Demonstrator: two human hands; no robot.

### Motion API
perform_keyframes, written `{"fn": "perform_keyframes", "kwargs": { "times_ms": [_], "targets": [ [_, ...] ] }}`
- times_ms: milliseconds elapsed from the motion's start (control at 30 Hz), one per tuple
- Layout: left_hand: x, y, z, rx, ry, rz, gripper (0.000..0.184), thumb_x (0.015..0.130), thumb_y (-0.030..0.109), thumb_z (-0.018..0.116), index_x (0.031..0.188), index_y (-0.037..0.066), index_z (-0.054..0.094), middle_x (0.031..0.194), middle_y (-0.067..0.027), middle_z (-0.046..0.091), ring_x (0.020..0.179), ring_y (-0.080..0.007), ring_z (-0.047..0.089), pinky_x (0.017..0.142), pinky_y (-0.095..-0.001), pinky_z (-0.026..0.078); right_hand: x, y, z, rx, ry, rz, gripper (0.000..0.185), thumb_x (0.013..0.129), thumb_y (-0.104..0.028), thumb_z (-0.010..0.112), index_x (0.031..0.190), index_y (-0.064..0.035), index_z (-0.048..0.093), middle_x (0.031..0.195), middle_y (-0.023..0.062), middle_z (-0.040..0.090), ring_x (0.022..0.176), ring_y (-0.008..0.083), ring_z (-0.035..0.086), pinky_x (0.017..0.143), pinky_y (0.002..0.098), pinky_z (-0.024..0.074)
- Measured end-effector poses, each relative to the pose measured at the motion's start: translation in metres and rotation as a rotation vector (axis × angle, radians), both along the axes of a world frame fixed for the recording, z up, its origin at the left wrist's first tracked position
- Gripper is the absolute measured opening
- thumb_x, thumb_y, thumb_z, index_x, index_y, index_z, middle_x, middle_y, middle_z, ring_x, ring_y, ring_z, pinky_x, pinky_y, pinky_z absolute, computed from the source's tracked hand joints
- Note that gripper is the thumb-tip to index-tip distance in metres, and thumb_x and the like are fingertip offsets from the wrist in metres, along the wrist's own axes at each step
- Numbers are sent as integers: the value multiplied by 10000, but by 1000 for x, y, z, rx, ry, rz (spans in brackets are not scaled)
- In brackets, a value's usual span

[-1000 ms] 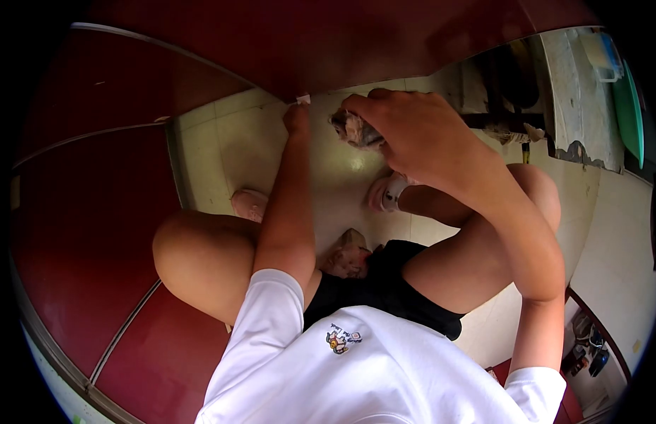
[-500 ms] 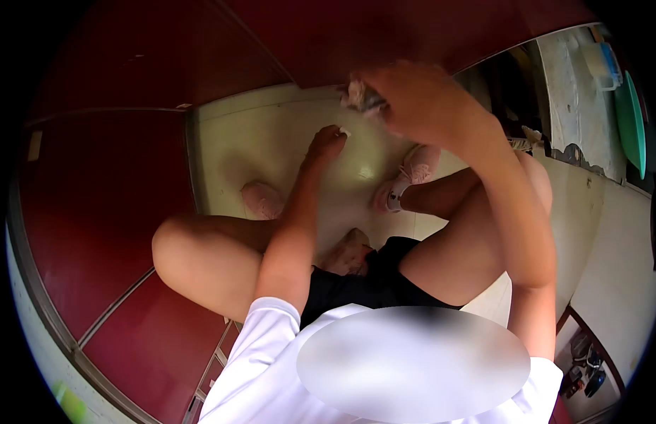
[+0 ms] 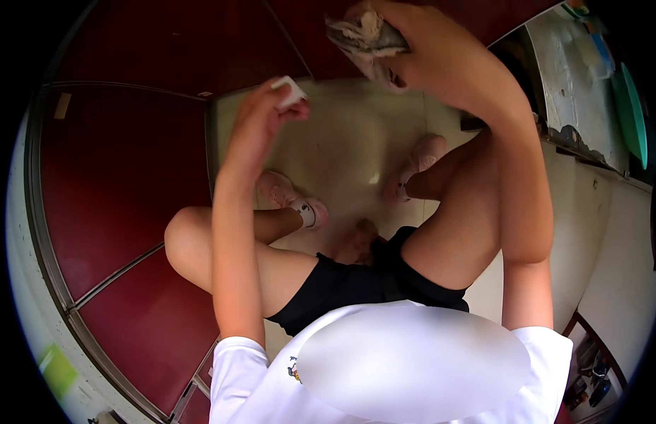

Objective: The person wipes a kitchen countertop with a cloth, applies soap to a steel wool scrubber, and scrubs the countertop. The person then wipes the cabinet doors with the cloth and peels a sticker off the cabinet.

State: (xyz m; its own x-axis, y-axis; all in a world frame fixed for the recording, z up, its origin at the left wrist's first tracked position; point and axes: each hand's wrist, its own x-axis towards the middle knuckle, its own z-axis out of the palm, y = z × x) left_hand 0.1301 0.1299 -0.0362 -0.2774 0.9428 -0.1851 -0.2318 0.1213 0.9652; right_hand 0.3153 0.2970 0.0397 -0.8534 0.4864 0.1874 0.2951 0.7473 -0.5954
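Observation:
My left hand (image 3: 261,116) is raised in front of the dark red cabinet doors, its fingers closed on a small white square piece (image 3: 291,92); what kind of thing this is I cannot make out. Farther up and to the right, my right hand (image 3: 416,44) grips a crumpled grey-and-white rag (image 3: 370,37). Folds of the rag hang below the fingers, close to the red cabinet front (image 3: 300,21).
Red cabinet doors (image 3: 123,169) with metal edging stand at the left. Pale floor (image 3: 335,141) lies between my pink shoes (image 3: 277,187). On the right are a worn grey counter (image 3: 571,92), a green basin (image 3: 630,116) and a blue-lidded container (image 3: 598,53).
My left hand has moved up and to the left, bringing the white piece into plainer sight. My right hand has risen with the rag. The view has shifted slightly.

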Motion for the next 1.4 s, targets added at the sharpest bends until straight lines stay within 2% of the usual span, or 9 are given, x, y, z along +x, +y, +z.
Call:
{"fn": "perform_keyframes", "kwargs": {
  "times_ms": [467, 533, 867, 933, 1033, 1167, 1333, 1367, 1400],
  "targets": [
    [43, -6, 56, 138, 103, 15, 256, 911, 100, 492, 1099, -19, 619, 838, -53, 650, 786, -118, 585, 776, -264, 464, 17, -15, 8, -292, -123, -36, 507, 720, 113, 507, 1206, -24, 552, 927, 102, 654, 784, 152, 580, 706, 294, 501],
    [42, -4, 59, 146, 93, 0, 272, 906, 91, 499, 1132, -19, 604, 830, -56, 648, 773, -120, 584, 770, -265, 465, 17, -16, 6, -312, -100, -64, 437, 713, 38, 573, 1142, -50, 577, 923, 174, 677, 867, 351, 651, 762, 394, 497],
    [52, 2, 59, 257, -15, 32, 341, 887, -10, 495, 1228, -12, 512, 864, -77, 648, 761, -127, 607, 672, -263, 482, 19, -20, 5, -274, -94, -11, 456, 722, 12, 603, 1172, -40, 552, 988, 203, 666, 926, 376, 636, 790, 406, 497],
    [51, 3, 59, 247, -7, 49, 347, 884, -13, 491, 1230, -12, 511, 865, -79, 647, 761, -128, 608, 669, -264, 482, 19, -24, 1, -273, -196, -36, 474, 756, 80, 552, 1219, -17, 520, 989, 129, 649, 893, 200, 612, 824, 313, 486],
    [50, 2, 63, 207, 11, 74, 363, 869, -25, 479, 1230, -11, 513, 870, -80, 647, 772, -133, 610, 681, -268, 485, 20, -25, 8, -559, -67, 20, 470, 760, 41, 547, 1225, -23, 524, 979, 74, 635, 881, 149, 588, 793, 285, 490],
    [48, 5, 58, 243, 52, 82, 394, 838, -47, 454, 1225, -11, 520, 924, -96, 657, 797, -141, 606, 757, -279, 492, 25, -20, 16, -610, 23, 43, 463, 763, -2, 538, 1225, -33, 532, 1001, 30, 611, 879, 110, 560, 770, 258, 488],
    [47, 1, 58, 247, 108, 85, 400, 858, 7, 467, 1253, -1, 530, 1016, -124, 668, 930, -163, 634, 855, -290, 478, 25, -29, 26, -615, 204, -32, 474, 780, -36, 554, 1253, -21, 527, 1103, 40, 607, 995, 115, 553, 900, 269, 452],
    [48, 1, 57, 273, 125, 90, 383, 863, -14, 466, 1239, -6, 539, 1034, -129, 669, 975, -175, 643, 870, -290, 481, 25, -34, 29, -656, 242, -73, 429, 774, -46, 563, 1200, 0, 541, 1030, 33, 606, 897, 96, 557, 801, 246, 472],
    [47, 1, 55, 263, 138, 106, 383, 863, -14, 466, 1239, -6, 539, 1034, -129, 669, 975, -175, 643, 870, -290, 481, 25, -33, 28, -638, 257, -42, 442, 772, -33, 554, 1212, 3, 536, 1054, 39, 611, 920, 97, 561, 835, 250, 468]
  ]
}}
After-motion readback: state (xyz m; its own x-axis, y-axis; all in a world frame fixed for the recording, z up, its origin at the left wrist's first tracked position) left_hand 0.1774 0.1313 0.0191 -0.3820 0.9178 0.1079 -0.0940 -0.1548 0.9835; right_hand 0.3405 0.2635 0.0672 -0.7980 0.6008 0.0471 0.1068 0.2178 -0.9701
